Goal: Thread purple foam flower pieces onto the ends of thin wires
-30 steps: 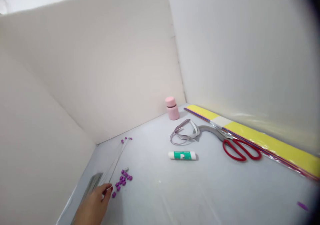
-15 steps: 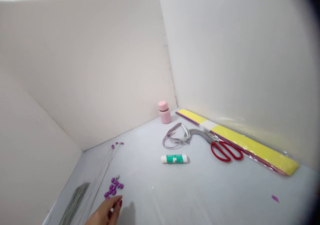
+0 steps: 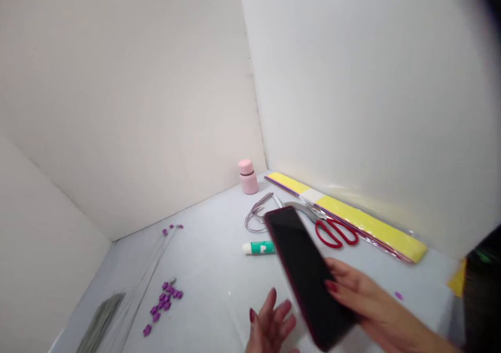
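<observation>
A dark smartphone (image 3: 307,272) with a reddish edge is tilted above the table, its screen black. My right hand (image 3: 360,298) grips it along its right side, thumb over the front. To the left of the phone's lower end, my left hand (image 3: 270,324) is apart from it, fingers spread and holding nothing. Behind the phone lies a green and white glue stick (image 3: 260,247), its right end hidden. Several small purple folded stars (image 3: 167,298) lie in a cluster left of my left hand.
Red-handled scissors (image 3: 336,233) and loose paper strips (image 3: 256,217) lie behind the phone. A long yellow paper pack (image 3: 352,217) runs along the right wall. At the back corner stands a pink bottle (image 3: 248,178). Thin wires (image 3: 99,321) and star-tipped stems (image 3: 151,269) are on the left.
My right hand has come into view with the phone. My left hand has moved right, away from the stars, and its fingers have spread. The view has shifted slightly right.
</observation>
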Motion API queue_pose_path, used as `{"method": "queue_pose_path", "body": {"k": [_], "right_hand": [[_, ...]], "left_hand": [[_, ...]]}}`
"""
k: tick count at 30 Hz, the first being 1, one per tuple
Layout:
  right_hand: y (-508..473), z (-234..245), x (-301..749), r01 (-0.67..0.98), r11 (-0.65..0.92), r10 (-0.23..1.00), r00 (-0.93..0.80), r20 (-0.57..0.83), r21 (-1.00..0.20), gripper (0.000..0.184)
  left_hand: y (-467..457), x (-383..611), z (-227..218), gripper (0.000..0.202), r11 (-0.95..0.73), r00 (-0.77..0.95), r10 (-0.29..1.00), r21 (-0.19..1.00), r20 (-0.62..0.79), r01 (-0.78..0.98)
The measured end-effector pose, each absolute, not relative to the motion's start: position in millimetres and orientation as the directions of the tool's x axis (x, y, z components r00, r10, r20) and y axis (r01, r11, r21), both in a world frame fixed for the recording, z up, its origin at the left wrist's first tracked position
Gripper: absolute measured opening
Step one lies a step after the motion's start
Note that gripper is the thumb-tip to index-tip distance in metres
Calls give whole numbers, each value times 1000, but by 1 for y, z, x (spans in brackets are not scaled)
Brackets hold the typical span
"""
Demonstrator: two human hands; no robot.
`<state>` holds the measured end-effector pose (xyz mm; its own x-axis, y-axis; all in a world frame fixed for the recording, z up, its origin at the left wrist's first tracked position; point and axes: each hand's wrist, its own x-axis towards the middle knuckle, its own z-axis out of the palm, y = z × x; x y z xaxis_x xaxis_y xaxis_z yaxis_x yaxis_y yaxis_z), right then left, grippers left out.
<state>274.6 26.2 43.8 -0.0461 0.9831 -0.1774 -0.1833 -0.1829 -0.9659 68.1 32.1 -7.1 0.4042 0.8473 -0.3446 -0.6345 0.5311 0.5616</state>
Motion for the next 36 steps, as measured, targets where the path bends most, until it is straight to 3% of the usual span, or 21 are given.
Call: {"method": "queue_pose_path", "body": {"k": [3, 6, 11, 15, 20, 23, 26, 29, 33, 36], "right_hand": [[47, 40, 220, -318, -243, 911, -399, -103, -916, 53], [54, 30, 186, -322, -214, 852, -524, -15, -922, 61], [64, 17, 186, -95, 19, 890, -451, 60, -995, 45], [74, 20, 189, 54, 75, 877, -479, 41, -996, 35], [98, 38, 193, -11, -104, 942, -322, -95, -994, 48], [114, 47, 199, -23, -262, 860, -458, -223, -965, 39], [120, 46, 201, -210, -437, 837, -450, -310, -875, 23], [111, 40, 193, -415, -399, 911, -279, -303, -817, 21], [83, 24, 174, -388, -421, 884, -378, -275, -819, 25], [70, 11, 167, -240, -340, 812, -563, -154, -909, 30]], "left_hand": [[42, 64, 3, 68, 565, 478, 824, 487, -303, -666], [44, 46, 5, 80, 590, 496, 807, 463, -320, -662], [42, 40, 3, 72, 486, 410, 872, 367, -267, -793], [43, 40, 1, 57, 437, 348, 888, 317, -300, -842], [46, 30, -16, 73, 689, 561, 720, 326, -408, -647], [47, 25, -22, 57, 748, 633, 663, 395, -400, -534], [47, 16, -19, 53, 672, 583, 740, 389, -335, -630], [47, 8, -13, 53, 500, 446, 865, 343, -229, -795], [45, 6, -18, 33, 312, 253, 945, 341, -208, -887], [43, 4, -25, 53, 373, 261, 909, 352, -326, -858]]}}
